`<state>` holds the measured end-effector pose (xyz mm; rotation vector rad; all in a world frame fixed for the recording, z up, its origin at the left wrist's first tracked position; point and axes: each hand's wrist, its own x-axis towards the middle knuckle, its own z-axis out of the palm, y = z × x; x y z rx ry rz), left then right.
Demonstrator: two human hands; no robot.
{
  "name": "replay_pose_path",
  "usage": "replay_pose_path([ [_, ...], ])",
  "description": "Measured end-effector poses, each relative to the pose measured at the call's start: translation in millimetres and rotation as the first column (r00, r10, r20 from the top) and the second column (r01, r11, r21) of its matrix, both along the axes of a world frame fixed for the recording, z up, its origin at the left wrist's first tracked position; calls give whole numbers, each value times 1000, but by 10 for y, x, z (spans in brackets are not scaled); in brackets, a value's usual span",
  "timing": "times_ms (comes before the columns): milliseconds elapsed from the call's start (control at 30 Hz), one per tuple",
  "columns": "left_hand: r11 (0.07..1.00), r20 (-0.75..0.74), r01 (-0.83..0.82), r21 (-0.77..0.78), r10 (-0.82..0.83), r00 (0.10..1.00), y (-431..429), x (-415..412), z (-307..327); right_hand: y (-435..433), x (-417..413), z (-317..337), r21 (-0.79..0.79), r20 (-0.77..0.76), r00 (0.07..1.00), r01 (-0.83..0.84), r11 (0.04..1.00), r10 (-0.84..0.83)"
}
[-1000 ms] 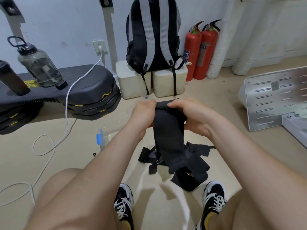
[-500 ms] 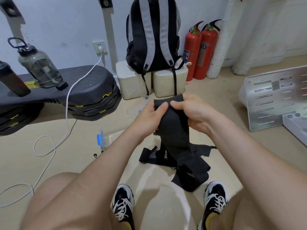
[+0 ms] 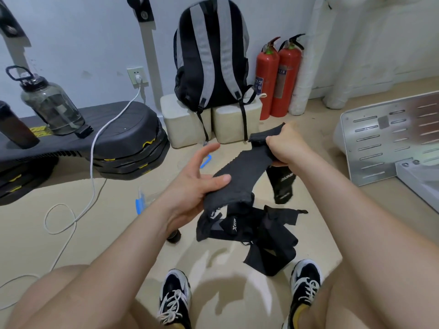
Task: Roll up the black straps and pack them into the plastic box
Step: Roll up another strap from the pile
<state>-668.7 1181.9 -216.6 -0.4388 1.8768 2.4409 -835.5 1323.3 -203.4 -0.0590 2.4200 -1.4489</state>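
And here we are, looking down between our knees. Our right hand is clenched into a fist around the top end of a long black fabric strap, with a short tail of it poking up out of the fist. From there the strap runs taut, down and to the left, into our left hand. That one is much looser: the thumb lies across the strap and pins it against the hand, while the fingers stretch out almost straight, the index finger pointing away from us.

Below the left hand the strap drops into the heap of black straps, tangled on the beige floor just ahead of our black-and-white trainers.

The clear plastic box with blue latches sits on the floor behind the left hand, largely hidden by it; we cannot tell what is inside.

Further back, a grey-and-black backpack stands against the wall with two red fire extinguishers beside it, and a white cable trails across the floor at left.
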Motion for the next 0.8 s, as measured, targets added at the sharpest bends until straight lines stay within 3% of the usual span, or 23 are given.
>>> replay_pose_path([
  [100, 984, -98, 153, 87, -144, 985, -51, 111, 71, 14, -13, -16, 16, -38, 998, 50, 999, -50],
  [300, 947, -99, 321, -5, -320, 942, -87, 230, 113, 51, -27, 40, -116, -255, 955, 126, 985, -152],
  [400, 936, -148, 352, 14, -346, 926, -166, 250, 147, 11, 8, 33, -186, -223, 963, 108, 977, -149],
  [500, 974, -186, 227, -10, -225, 957, -161, 286, 232, -40, 24, 9, -274, -74, 985, 132, 953, -157],
  [667, 957, -245, -78, -278, 8, 970, -105, 310, 304, -74, 21, 37, -356, 45, 993, 114, 927, -105],
  [733, 944, -261, -88, -318, 2, 965, -122, 316, 333, -79, 23, 51, -382, 97, 993, 105, 918, -73],
  [800, 960, -239, -95, -265, 30, 970, -172, 332, 335, -84, 41, 71, -424, 160, 987, 90, 901, -23],
])
